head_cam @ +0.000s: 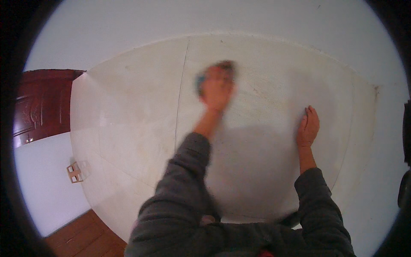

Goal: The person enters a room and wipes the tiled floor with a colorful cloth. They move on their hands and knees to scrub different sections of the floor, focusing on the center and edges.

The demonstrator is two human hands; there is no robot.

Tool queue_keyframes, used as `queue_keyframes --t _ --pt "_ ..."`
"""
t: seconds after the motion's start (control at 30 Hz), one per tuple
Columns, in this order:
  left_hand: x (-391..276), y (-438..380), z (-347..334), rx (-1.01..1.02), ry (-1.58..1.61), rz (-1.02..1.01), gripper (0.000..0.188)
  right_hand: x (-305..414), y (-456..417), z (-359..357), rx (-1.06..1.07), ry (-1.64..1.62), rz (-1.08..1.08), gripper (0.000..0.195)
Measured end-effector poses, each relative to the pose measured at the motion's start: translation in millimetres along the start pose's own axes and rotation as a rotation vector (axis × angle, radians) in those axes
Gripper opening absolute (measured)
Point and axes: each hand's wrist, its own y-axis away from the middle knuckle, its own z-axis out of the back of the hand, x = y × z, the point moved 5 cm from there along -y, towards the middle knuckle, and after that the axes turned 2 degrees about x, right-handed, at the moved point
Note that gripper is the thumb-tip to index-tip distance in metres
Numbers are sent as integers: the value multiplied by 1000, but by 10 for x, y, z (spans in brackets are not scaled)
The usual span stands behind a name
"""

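My left hand (219,88) presses a bunched, multicoloured cloth (227,65) against the pale beige tiled floor (135,106). Motion blurs both hand and cloth; red, dark and teal patches show around the fingers. To the right, my right hand (309,127) is low over the same floor, its fingers drawn together and slightly curled. Nothing is seen in it, though its underside is hidden; whether it touches the tile cannot be told. Dark grey sleeves cover both forearms.
White walls (205,16) border the floor at the far side and right. A carved dark-red wooden door (45,102) stands left. A small brown frame-like piece (74,172) is by the left wall. Brown plank flooring (86,234) shows lower left. Brownish stains (261,93) mark the tile.
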Motion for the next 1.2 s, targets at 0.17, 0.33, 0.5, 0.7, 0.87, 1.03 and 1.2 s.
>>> queue_keyframes --t 0.17,0.33,0.5,0.7,0.87,1.03,1.2 --pt "1593 664 715 -275 -628 344 44 267 -108 -80 -19 -49 57 35" --pt "-1486 878 204 334 327 -282 53 80 -245 -53 7 55 -16 35" --pt "-1099 224 -65 302 324 -446 50 45 -176 -11 2 42 11 34" --pt "2104 -454 663 -303 -406 406 47 231 -243 -94 30 25 14 36" --pt "-267 -745 -3 -67 -117 75 43 31 -188 151 82 91 -48 40" --pt "-2363 667 24 43 381 -468 42 164 -307 -158 40 81 38 41" --pt "-867 -112 194 259 313 -222 42 189 -300 -4 45 126 74 41"
